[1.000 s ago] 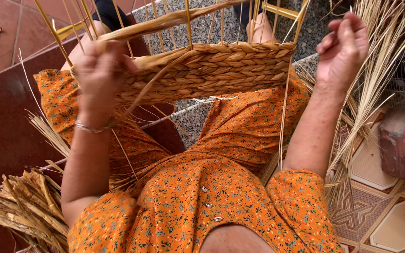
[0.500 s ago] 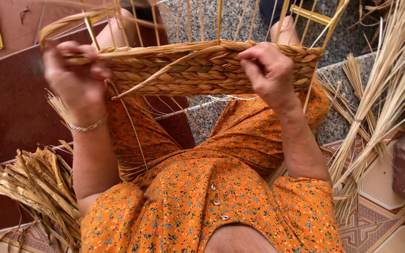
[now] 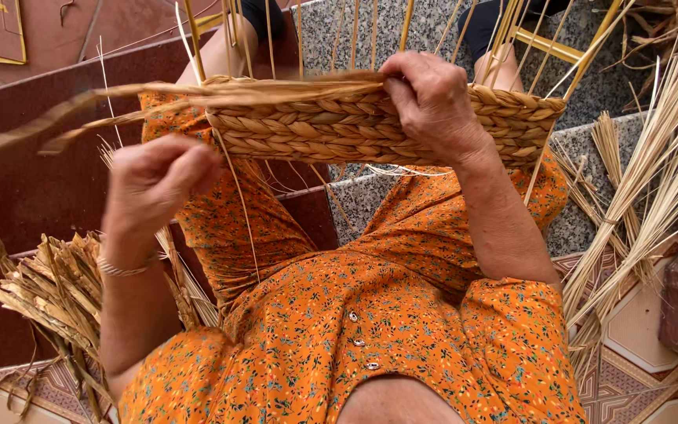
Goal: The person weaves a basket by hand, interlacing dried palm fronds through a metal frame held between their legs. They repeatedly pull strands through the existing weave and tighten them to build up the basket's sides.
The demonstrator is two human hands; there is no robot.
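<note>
We seeing right hand (image 3: 433,102) gripping woven straw band (image 3: 339,126) at 12 o'clock; left hand (image 3: 154,184) pinching loose strand (image 3: 80,106), 9 o'clock of band.

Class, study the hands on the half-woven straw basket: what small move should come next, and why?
Probably the left hand draws the long flat straw strand taut, since it runs loose along the rim of the braided tan straw basket while the right hand pins it.

Under you, dark red steps (image 3: 25,188) carry a bundle of dried straw (image 3: 49,290) at your left, grey granite steps (image 3: 582,228) hold loose long reeds (image 3: 645,196) at your right, above patterned floor tiles (image 3: 637,338).
</note>
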